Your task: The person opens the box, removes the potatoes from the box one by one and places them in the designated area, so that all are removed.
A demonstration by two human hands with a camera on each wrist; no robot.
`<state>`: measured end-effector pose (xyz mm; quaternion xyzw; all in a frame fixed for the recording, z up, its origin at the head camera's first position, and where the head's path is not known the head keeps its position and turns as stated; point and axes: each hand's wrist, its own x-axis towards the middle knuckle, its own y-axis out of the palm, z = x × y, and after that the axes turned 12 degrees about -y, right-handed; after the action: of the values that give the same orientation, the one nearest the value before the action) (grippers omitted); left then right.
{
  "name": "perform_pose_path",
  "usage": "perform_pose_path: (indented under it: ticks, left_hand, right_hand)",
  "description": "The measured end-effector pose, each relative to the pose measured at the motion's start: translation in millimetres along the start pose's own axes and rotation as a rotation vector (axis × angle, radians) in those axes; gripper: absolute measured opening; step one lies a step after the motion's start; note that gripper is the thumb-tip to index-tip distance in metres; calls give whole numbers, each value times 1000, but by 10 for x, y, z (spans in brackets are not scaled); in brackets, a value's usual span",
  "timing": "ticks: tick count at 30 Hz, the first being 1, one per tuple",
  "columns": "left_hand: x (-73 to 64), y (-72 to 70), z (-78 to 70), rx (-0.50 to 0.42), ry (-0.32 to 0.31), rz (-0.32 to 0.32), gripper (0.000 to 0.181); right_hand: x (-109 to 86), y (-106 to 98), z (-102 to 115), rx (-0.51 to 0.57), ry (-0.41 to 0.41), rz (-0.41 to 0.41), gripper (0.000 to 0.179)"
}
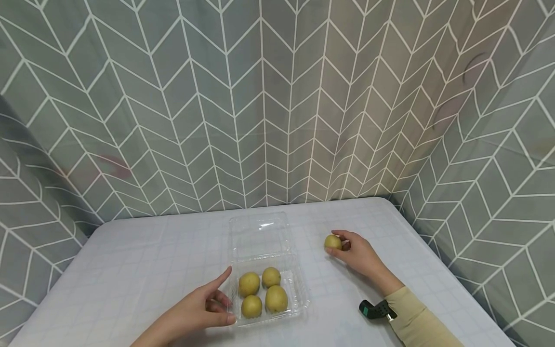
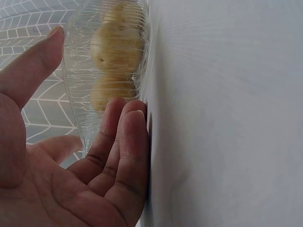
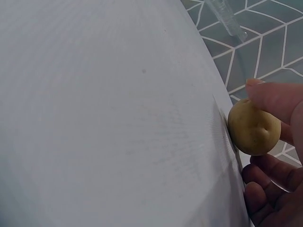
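A clear plastic clamshell box lies on the table with its lid folded back away from me. Inside its base sit several round yellow potatoes, also visible through the ribbed wall in the left wrist view. My left hand rests against the box's left side, thumb near the front corner and index finger extended along the rim. Off to the right of the box, my right hand holds a single yellow potato between thumb and fingers, close to the tabletop.
A white cloth with faint grid lines covers the table. Grey curtains with white chevron lines hang behind it and along both sides. A black device is fixed at the right sleeve's cuff.
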<state>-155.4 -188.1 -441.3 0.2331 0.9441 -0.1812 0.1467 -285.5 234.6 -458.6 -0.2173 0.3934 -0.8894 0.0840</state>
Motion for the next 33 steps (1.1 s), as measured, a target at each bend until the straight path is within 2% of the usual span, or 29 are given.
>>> perform_pose_path:
  ticks: [7, 17, 26, 33]
  left_hand:
    - [0, 2, 0, -9, -2, 4, 103]
    - [0, 5, 15, -13, 5, 3, 104]
    - [-9, 5, 18, -35, 1, 11, 103]
    - [0, 3, 5, -27, -12, 5, 103]
  right_hand:
    - [-9, -12, 34, -20, -11, -1, 57]
    - [-58, -69, 223, -95, -107, -43, 60]
    - [-89, -96, 477, -76, -185, -70, 57]
    - [-104, -99, 699, -1, -228, -49, 56]
